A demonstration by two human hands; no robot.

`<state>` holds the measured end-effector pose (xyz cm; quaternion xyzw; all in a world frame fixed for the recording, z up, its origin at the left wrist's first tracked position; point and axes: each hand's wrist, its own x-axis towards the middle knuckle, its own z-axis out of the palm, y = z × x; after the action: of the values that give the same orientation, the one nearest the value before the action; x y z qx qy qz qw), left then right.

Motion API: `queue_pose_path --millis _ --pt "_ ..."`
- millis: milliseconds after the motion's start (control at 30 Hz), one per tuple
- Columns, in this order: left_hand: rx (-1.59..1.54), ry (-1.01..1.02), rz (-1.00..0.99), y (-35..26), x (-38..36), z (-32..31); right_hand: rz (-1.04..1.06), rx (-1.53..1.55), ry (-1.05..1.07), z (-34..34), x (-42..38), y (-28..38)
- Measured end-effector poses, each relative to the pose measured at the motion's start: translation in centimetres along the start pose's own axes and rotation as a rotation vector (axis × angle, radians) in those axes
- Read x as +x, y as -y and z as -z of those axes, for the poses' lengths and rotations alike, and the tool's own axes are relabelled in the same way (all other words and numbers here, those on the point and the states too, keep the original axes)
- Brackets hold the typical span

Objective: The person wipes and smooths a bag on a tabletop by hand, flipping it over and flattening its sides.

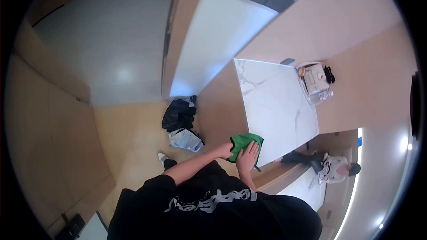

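Centre frame: green cloth (240, 141) at worktop (280, 102) edge. Right hand (247, 156) flat on it, fingers extended, presumably to steady it; left hand's (225, 151) fingers hidden, grip unclear.

L hand (226, 150) nr R hand (246, 159), L fingers hidden, R fingers (254, 147) straight w/ palm dn, both forearms (195, 165) bare

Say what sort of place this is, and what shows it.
Likely a home interior, though the exact room is unclear. Signs: a marble-patterned counter, a pale handbag at its wall side, and bags on the wood-toned floor.
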<state>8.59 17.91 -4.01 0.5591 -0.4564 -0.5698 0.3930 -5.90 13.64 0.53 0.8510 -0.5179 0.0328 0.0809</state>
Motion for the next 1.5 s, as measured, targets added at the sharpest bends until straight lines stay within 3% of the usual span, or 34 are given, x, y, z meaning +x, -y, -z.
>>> queue_pose_path --millis 67,133,167,200,300,367,433,500,533,567,600,700,800,867,1000,1133,1200,1267,1367,1467,1500 --pt "0.016 0.045 0.006 1.0 0.5 -1.0 -0.087 0.043 0.066 0.0 -0.1 -0.8" --pt "0.045 -0.190 0.005 2.6 0.8 -2.9 -0.144 0.066 0.053 -1.9 0.3 -0.3" --pt "-0.076 -0.189 0.098 2.3 1.9 -2.6 -0.176 0.071 0.046 -2.2 1.7 -0.4" --pt "-0.069 -0.291 0.055 2.2 2.6 -2.3 -0.203 0.075 0.031 -2.4 3.4 -0.5" --pt "-0.058 -0.484 0.032 0.9 6.2 1.1 -0.077 0.193 0.036 -2.6 10.2 -0.2" --pt "-0.122 -0.702 -0.114 2.7 10.3 2.1 0.016 0.234 0.022 -3.5 15.4 0.0" --pt "-0.126 -0.892 -0.168 0.0 12.7 3.7 0.108 0.260 -0.027 -4.6 20.7 0.5" --pt "-0.028 -0.934 -0.039 -3.9 14.1 6.7 0.194 0.296 -0.093 -5.7 26.2 1.6" --pt "0.079 -1.025 -0.077 -3.7 15.8 8.1 0.225 0.310 -0.118 -6.2 28.5 2.1" --pt "0.105 -1.010 0.097 -5.2 16.5 9.7 0.243 0.314 -0.123 -6.5 30.5 2.6" --pt "0.145 -1.066 0.085 -5.0 17.8 11.2 0.262 0.319 -0.130 -6.8 32.1 3.1" --pt "0.307 -1.127 0.147 -6.1 17.7 11.7 0.308 0.415 -0.142 -7.1 31.7 2.7" --pt "0.525 -1.133 0.198 -7.4 15.9 7.9 0.385 0.463 -0.183 -6.4 28.5 -0.3" --pt "0.691 -0.998 0.222 -9.3 12.8 3.0 0.449 0.504 -0.175 -5.7 24.8 -3.1" --pt "0.731 -0.867 0.166 -7.6 7.6 -6.4 0.465 0.539 0.015 -2.1 15.7 -9.7" --pt "0.608 -0.793 0.285 -8.2 4.4 -12.6 0.473 0.495 0.184 0.2 9.7 -15.2" --pt "0.525 -0.800 0.362 -8.7 3.8 -14.1 0.482 0.486 0.264 0.5 9.5 -15.6" --pt "0.224 -0.996 0.340 -8.4 3.9 -14.8 0.477 0.599 0.266 0.3 10.5 -15.0" --pt "0.120 -1.108 0.261 -8.1 5.2 -15.9 0.524 0.576 0.175 -1.1 13.9 -12.2" --pt "0.412 -1.135 0.229 -6.1 7.4 -17.8 0.503 0.504 0.004 -3.5 20.0 -7.5" --pt "0.353 -1.148 0.256 -6.9 7.9 -18.1 0.492 0.498 -0.040 -4.6 22.3 -5.7"
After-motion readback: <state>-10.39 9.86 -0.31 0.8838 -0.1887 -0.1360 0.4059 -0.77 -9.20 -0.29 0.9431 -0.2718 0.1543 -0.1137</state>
